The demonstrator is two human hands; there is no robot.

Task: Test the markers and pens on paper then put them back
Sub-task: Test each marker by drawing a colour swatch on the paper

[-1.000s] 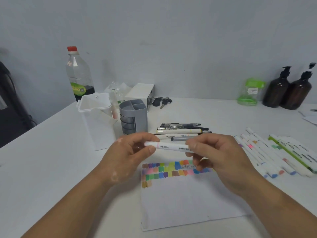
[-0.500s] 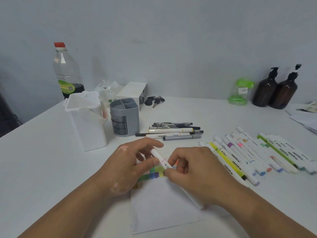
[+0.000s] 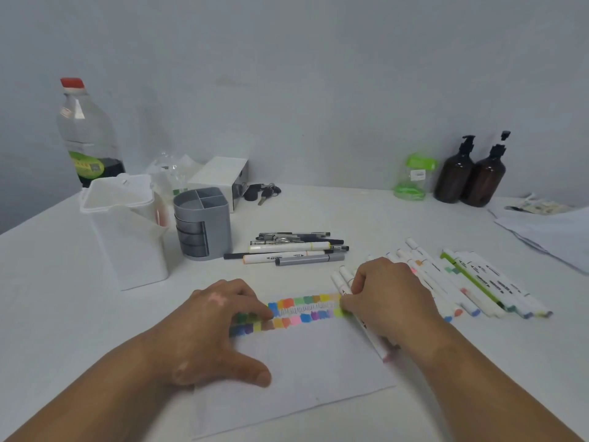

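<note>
soft even light, faint shadows, slight blur, wide-angle edge distortion

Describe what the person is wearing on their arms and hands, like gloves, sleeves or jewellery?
Nothing that shows. The left hand and right hand are bare, with no gloves, rings or wristbands visible. Both forearms are uncovered down to the bottom edge of the picture, so no sleeve comes into view; anything worn higher up is out of frame.

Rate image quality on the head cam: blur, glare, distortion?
Head view: soft, even light with faint shadows and no glare; the wide lens bows the table edge; fine print on the markers is smeared; the right hand and the marker it holds look slightly blurred.
</note>
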